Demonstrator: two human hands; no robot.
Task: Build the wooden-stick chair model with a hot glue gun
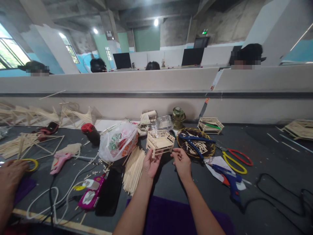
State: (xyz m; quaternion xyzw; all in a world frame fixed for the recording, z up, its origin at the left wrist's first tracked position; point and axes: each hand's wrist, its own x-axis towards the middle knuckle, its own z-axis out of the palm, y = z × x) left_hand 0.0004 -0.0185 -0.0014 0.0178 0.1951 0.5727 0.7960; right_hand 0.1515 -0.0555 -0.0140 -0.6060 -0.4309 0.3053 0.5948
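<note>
A small model bed of thin wooden sticks (160,142), with railed sides, is held up above the dark table. My left hand (151,165) grips it from below, fingers closed around its near left underside. Close to its right front leg is my right hand (182,164), the fingers curled together in a pinch. Whether something small sits in that pinch, I cannot make out. A bundle of wooden sticks (134,169) lies left of my left forearm. Beyond my right hand, a round basket (211,151) holds short stick pieces, with blue-handled pliers (195,145) across it.
To the right lie scissors (236,160) and a blue glue gun (232,182) with its cable. On the left are a plastic bag (118,140), a phone (110,192), a pink glue gun (60,161) and another person's hand (12,173). A jar (178,117) stands behind.
</note>
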